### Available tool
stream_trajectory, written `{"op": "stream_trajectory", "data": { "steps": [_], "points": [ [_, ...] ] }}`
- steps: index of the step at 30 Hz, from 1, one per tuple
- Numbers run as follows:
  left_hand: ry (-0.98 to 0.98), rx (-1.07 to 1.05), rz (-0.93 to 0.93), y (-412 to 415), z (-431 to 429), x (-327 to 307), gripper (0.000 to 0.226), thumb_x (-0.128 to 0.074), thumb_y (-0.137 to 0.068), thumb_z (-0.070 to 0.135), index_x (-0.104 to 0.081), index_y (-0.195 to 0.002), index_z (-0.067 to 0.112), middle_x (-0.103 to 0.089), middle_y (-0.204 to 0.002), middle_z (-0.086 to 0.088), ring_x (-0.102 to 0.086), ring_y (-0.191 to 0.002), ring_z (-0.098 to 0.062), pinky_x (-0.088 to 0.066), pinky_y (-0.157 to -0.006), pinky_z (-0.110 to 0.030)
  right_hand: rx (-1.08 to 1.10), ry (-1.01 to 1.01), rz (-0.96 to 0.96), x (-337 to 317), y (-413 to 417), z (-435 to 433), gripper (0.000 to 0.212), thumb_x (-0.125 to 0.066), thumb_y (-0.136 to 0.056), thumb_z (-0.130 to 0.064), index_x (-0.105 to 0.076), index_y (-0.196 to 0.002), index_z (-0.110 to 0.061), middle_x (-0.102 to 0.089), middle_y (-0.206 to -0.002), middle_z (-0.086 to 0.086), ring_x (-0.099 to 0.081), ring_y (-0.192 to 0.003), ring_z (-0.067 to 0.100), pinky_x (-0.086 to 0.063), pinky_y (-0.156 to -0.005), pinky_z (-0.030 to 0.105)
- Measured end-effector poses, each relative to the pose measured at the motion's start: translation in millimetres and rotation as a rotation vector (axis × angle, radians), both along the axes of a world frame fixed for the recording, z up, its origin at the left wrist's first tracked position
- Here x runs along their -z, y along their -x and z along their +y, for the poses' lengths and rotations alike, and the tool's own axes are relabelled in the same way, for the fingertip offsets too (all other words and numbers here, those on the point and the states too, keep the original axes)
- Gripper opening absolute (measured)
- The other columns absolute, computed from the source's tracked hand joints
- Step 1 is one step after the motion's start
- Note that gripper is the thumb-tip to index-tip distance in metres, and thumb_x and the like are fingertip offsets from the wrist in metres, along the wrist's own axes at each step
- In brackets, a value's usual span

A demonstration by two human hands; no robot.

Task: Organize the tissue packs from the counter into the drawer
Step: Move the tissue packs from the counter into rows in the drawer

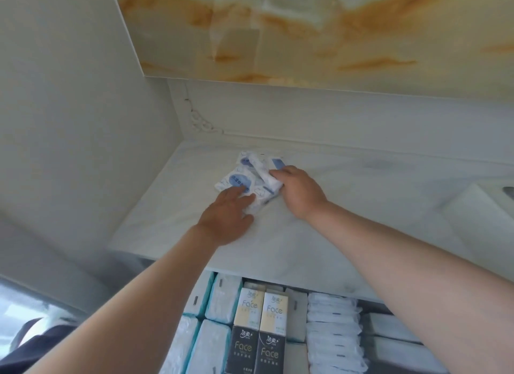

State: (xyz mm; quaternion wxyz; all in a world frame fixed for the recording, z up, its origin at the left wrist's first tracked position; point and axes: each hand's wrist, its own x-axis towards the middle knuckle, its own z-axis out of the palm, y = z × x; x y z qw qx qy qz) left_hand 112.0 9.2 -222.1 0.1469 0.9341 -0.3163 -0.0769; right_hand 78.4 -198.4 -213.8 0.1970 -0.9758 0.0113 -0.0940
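Note:
Several small white-and-blue tissue packs (pixel 241 180) lie in a loose heap on the pale marble counter (pixel 347 229), near its back. My left hand (pixel 228 219) lies over the front packs, its fingers on one with a blue oval label and its thumb under a pack's edge. My right hand (pixel 299 191) grips a white pack (pixel 264 176) at the right side of the heap, fingers curled round it. Below the counter's front edge the open drawer (pixel 395 326) shows rows of packed tissues, among them cream and black "Face" packs (pixel 260 326).
A white wall (pixel 69 123) closes the counter's left side, and a low white backsplash (pixel 333 117) runs behind the heap. An orange-veined marble panel (pixel 306 31) hangs above. A white basin edge (pixel 478 206) lies at the far right.

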Motion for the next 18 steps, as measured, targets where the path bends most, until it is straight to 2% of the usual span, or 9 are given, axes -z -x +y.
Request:
{"op": "stream_trajectory", "data": {
  "steps": [2,4,5,7,9,12,13,16,18],
  "points": [
    [0.115,-0.02,0.082,11.8,4.0,-2.7,0.043,-0.047,-0.1,0.03,-0.049,-0.143,0.026,-0.034,-0.156,0.003,-0.026,-0.144,-0.017,-0.018,-0.115,-0.023,-0.074,-0.021,-0.083,-4.4,10.8,12.4,0.046,-0.058,-0.088,-0.005,-0.061,-0.132,-0.018,-0.057,-0.127,0.016,-0.054,-0.114,0.038,-0.051,-0.088,0.047],
    [0.339,-0.142,0.14,20.8,6.3,-10.1,0.032,-0.044,-0.1,0.015,-0.066,-0.123,0.013,-0.058,-0.136,-0.008,-0.05,-0.125,-0.024,-0.033,-0.097,-0.02,-0.178,0.011,-0.061,-7.7,21.3,26.7,0.047,-0.057,-0.09,-0.005,-0.061,-0.134,-0.019,-0.055,-0.134,0.016,-0.05,-0.122,0.037,-0.047,-0.095,0.047],
    [0.442,-0.248,0.124,23.4,7.2,-13.2,0.029,-0.043,-0.099,0.009,-0.068,-0.113,0.006,-0.063,-0.124,-0.013,-0.056,-0.114,-0.028,-0.036,-0.086,-0.021,-0.231,0.067,-0.003,-7.4,25.4,33.1,0.05,-0.056,-0.091,-0.007,-0.058,-0.138,-0.022,-0.051,-0.141,0.014,-0.046,-0.129,0.035,-0.044,-0.1,0.045],
    [0.583,-0.51,0.039,24.7,10.9,-17.5,0.023,-0.041,-0.098,0.007,-0.063,-0.104,0.001,-0.058,-0.112,-0.018,-0.055,-0.1,-0.032,-0.032,-0.077,-0.023,-0.254,0.165,0.147,-6.2,29.4,39.9,0.056,-0.054,-0.092,-0.011,-0.05,-0.145,-0.03,-0.04,-0.153,0.007,-0.036,-0.139,0.029,-0.037,-0.107,0.042],
    [0.626,-0.632,-0.002,24.0,12.4,-19.6,0.017,-0.045,-0.098,0.014,-0.056,-0.109,0.007,-0.049,-0.117,-0.015,-0.052,-0.101,-0.032,-0.034,-0.082,-0.027,-0.202,0.061,0.211,-7.0,28.1,42.2,0.058,-0.053,-0.087,-0.013,-0.052,-0.142,-0.031,-0.041,-0.153,0.0,-0.035,-0.14,0.024,-0.034,-0.111,0.04],
    [0.436,-0.464,0.026,17.3,8.6,-21.3,0.043,-0.056,-0.096,0.033,-0.046,-0.136,0.025,-0.033,-0.142,-0.01,-0.036,-0.129,-0.031,-0.036,-0.102,-0.038,-0.091,-0.249,0.1,-12.2,16.1,42.8,0.054,-0.05,-0.082,-0.004,-0.062,-0.133,-0.019,-0.058,-0.137,0.004,-0.052,-0.128,0.024,-0.04,-0.108,0.035],
    [0.353,-0.403,0.039,14.9,5.8,-21.9,0.053,-0.056,-0.095,0.04,-0.039,-0.144,0.032,-0.024,-0.15,-0.008,-0.027,-0.136,-0.03,-0.035,-0.106,-0.04,-0.043,-0.273,0.055,-13.4,9.6,40.2,0.053,-0.05,-0.083,0.002,-0.062,-0.132,-0.014,-0.058,-0.135,0.007,-0.053,-0.126,0.025,-0.04,-0.108,0.035],
    [0.186,-0.286,0.09,6.0,-1.7,-16.2,0.069,-0.059,-0.091,0.051,-0.025,-0.151,0.041,-0.008,-0.159,0.0,-0.012,-0.142,-0.027,-0.032,-0.11,-0.041,0.021,-0.076,0.091,-19.1,-15.2,28.7,0.057,-0.056,-0.088,-0.001,-0.048,-0.144,-0.01,-0.041,-0.152,0.011,-0.039,-0.14,0.027,-0.033,-0.114,0.037],
    [0.163,-0.238,0.12,1.1,-2.9,-8.9,0.066,-0.06,-0.089,0.052,-0.032,-0.148,0.043,-0.015,-0.157,0.002,-0.015,-0.14,-0.026,-0.03,-0.109,-0.037,-0.024,0.16,0.278,-20.8,-31.1,21.0,0.066,-0.054,-0.095,-0.012,-0.027,-0.155,-0.014,-0.014,-0.165,0.005,-0.017,-0.151,0.023,-0.026,-0.118,0.044]
  ]
}}
